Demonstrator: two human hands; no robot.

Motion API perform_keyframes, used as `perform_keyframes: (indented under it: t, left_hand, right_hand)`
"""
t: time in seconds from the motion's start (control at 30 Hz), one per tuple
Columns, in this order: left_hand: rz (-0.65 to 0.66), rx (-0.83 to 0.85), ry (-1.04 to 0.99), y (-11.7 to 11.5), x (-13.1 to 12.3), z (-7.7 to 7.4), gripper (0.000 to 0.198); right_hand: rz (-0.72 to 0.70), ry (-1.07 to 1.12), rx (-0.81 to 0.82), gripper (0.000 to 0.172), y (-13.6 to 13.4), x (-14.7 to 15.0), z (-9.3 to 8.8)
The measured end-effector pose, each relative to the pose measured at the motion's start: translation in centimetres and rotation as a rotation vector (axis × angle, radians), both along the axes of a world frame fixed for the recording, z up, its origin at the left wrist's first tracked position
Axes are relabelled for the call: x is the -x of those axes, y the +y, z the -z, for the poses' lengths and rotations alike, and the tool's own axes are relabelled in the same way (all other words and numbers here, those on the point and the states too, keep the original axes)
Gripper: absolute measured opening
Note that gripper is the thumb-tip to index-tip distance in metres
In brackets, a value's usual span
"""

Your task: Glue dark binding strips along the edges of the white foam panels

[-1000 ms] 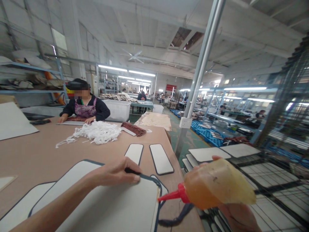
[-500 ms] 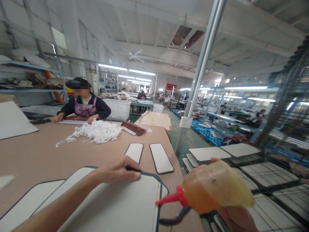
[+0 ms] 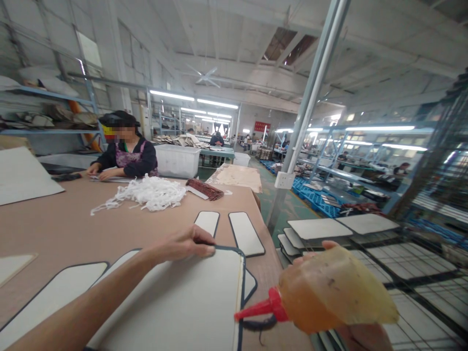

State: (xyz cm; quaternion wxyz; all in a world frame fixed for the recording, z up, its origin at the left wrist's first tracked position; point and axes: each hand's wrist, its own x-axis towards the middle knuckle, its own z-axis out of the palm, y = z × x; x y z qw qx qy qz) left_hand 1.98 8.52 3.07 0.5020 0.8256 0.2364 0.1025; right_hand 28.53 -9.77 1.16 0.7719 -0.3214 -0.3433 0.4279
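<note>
My left hand [image 3: 185,245] presses its closed fingers on the far edge of a large white panel [image 3: 175,302] with dark blue trim, pinching the trim at that edge. My right hand [image 3: 360,334] grips an orange glue bottle [image 3: 336,292] with a red nozzle [image 3: 256,309]. The nozzle tip hovers at the panel's right edge, beside a loose end of dark trim [image 3: 259,325].
Two small trimmed panels [image 3: 245,233] lie further along the brown table [image 3: 66,229], with a pile of white strips [image 3: 146,192]. A co-worker [image 3: 126,153] sits at the far end. A wire rack [image 3: 402,273] with white panels stands on the right, past a metal post [image 3: 307,112].
The view has tipped slightly, so everything sits a little lower. The bottle has dropped lower in view along the panel's right edge. My left hand stays on the far edge.
</note>
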Motion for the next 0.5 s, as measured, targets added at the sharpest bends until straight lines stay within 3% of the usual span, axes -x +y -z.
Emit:
perform_keyframes:
  t: [0.17, 0.27, 0.4, 0.5]
  left_hand:
    - [-0.05, 0.012, 0.018, -0.2, -0.1, -0.5, 0.044]
    - [-0.071, 0.014, 0.022, -0.2, 0.0, -0.5, 0.044]
    - [-0.097, 0.007, 0.022, -0.1, 0.1, -0.4, 0.043]
    - [-0.117, -0.003, -0.002, 0.1, 0.3, -0.2, 0.04]
  right_hand:
    - [-0.038, 0.098, 0.052, 0.035, -0.2, 0.0, 0.5]
    - [-0.053, 0.115, 0.052, 0.039, -0.1, 0.2, 0.4]
    - [0.019, 0.069, 0.004, 0.033, 0.3, 0.7, -0.6]
    - [0.098, 0.034, 0.054, 0.044, 0.2, 1.1, -1.3]
